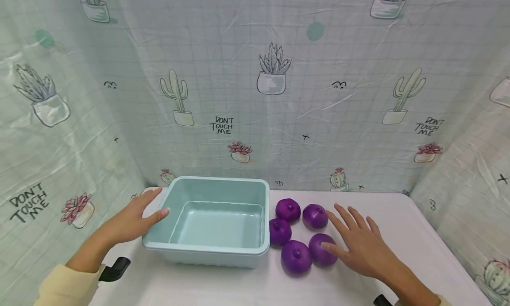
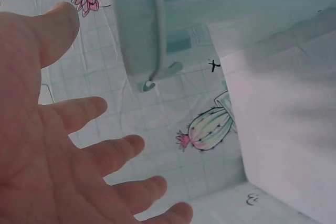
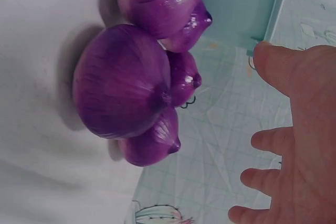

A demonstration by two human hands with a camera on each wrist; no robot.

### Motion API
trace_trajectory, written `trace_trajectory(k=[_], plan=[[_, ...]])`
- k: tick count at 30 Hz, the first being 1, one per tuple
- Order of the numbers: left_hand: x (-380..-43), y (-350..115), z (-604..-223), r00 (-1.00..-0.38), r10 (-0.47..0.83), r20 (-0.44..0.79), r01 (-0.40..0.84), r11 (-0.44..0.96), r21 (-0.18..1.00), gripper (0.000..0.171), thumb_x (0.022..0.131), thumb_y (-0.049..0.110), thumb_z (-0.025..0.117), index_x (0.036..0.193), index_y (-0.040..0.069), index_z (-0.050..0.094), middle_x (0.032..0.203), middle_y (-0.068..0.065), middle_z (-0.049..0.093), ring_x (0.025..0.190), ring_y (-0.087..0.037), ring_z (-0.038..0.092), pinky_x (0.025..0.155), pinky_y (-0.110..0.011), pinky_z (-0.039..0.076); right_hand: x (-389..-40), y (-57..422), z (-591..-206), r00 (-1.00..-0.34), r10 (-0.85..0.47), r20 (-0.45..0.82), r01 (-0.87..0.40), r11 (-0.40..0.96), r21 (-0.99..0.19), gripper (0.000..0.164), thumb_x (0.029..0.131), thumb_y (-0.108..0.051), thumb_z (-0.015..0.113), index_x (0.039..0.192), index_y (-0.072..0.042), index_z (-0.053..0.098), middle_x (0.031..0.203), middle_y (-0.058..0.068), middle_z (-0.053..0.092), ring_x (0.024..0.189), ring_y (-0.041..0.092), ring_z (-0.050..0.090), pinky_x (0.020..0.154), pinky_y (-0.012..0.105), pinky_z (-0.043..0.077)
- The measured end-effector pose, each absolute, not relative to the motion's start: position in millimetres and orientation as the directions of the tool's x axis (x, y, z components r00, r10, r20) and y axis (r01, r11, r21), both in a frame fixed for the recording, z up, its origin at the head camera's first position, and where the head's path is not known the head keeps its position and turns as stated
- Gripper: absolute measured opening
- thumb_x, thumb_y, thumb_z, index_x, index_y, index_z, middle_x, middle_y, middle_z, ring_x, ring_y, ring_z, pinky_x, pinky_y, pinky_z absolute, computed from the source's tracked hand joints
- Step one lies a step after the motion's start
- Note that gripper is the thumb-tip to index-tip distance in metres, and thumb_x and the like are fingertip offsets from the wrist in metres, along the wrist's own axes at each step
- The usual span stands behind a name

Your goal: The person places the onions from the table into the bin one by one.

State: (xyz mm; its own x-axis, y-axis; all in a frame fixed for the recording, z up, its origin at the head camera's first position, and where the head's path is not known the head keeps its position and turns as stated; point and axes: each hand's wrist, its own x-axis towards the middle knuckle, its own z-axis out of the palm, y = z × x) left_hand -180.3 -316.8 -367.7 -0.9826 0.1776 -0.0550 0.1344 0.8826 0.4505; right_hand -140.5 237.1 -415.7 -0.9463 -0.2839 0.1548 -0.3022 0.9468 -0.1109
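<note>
A pale blue-green plastic basin (image 1: pixel 207 257) stands on the white table, with nothing inside it. My left hand (image 1: pixel 133 215) is spread beside its left wall, thumb and fingers straight; in the left wrist view the palm (image 2: pixel 37 145) faces the basin (image 2: pixel 136 30) with a gap between. Several purple onions (image 1: pixel 296 257) sit in a loose cluster right of the basin. Over the right side of that cluster my right hand (image 1: pixel 362 248) hovers with fingers extended, its thumb overlapping one onion (image 1: pixel 318 255) in the head view. In the right wrist view the hand (image 3: pixel 310 124) is apart from the onions (image 3: pixel 123 82).
The white table (image 1: pixel 402 235) ends at a curtain (image 1: pixel 303 155) printed with cacti, which hangs behind it and along both sides. The basin's right rim (image 1: pixel 266 217) stands close to the nearest onion (image 1: pixel 280 232). Dark wrist straps show at both sleeves.
</note>
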Motion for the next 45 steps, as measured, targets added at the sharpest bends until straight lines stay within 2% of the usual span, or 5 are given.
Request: trace_trajectory(k=[8,13,19,31,45], plan=[[-187,-335,-367,-0.961,0.120,-0.249,-0.057,0.794,0.605,0.088,0.106,0.057,0.049,0.164,0.000,0.017,0.162,-0.037,0.030,0.144,-0.061,0.036,0.102,-0.071,0.046,-141,239,-435,-0.948,-0.280,0.149,-0.300,0.945,-0.132,0.082,0.094,-0.068,0.061,0.158,-0.020,0.045,0.167,0.012,0.039,0.151,0.046,0.034,0.111,0.078,0.029],[-192,-343,-372,-0.946,0.150,-0.287,-0.126,0.646,0.753,0.079,0.107,0.042,0.057,0.159,-0.007,0.024,0.150,-0.036,0.049,0.128,-0.042,0.063,0.099,-0.051,0.058,-140,243,-449,-0.945,-0.285,0.161,-0.313,0.930,-0.192,0.083,0.090,-0.065,0.068,0.155,-0.016,0.049,0.162,0.014,0.045,0.147,0.047,0.041,0.106,0.074,0.038],[-195,-350,-378,-0.920,0.165,-0.356,-0.229,0.510,0.829,0.073,0.104,0.029,0.064,0.156,-0.010,0.030,0.126,-0.011,0.071,0.109,-0.020,0.072,0.092,-0.044,0.061,-142,247,-462,-0.939,-0.300,0.167,-0.342,0.864,-0.369,0.085,0.085,-0.057,0.078,0.152,-0.013,0.051,0.155,0.017,0.051,0.140,0.046,0.048,0.104,0.070,0.044],[-203,-348,-377,-0.905,0.156,-0.396,-0.276,0.493,0.825,0.065,0.103,0.022,0.063,0.152,-0.011,0.036,0.121,-0.005,0.071,0.104,-0.018,0.070,0.088,-0.042,0.060,-154,256,-486,-0.942,-0.317,0.107,-0.317,0.743,-0.589,0.086,0.079,-0.047,0.087,0.150,-0.012,0.052,0.149,0.016,0.057,0.138,0.045,0.052,0.107,0.067,0.045],[-198,-347,-374,-0.903,0.147,-0.404,-0.289,0.488,0.824,0.059,0.104,0.021,0.063,0.149,-0.010,0.041,0.118,-0.004,0.072,0.103,-0.019,0.070,0.086,-0.043,0.059,-163,254,-496,-0.920,-0.356,0.166,-0.384,0.722,-0.576,0.097,0.065,-0.046,0.096,0.146,-0.012,0.056,0.141,0.005,0.063,0.129,0.034,0.059,0.106,0.060,0.048]])
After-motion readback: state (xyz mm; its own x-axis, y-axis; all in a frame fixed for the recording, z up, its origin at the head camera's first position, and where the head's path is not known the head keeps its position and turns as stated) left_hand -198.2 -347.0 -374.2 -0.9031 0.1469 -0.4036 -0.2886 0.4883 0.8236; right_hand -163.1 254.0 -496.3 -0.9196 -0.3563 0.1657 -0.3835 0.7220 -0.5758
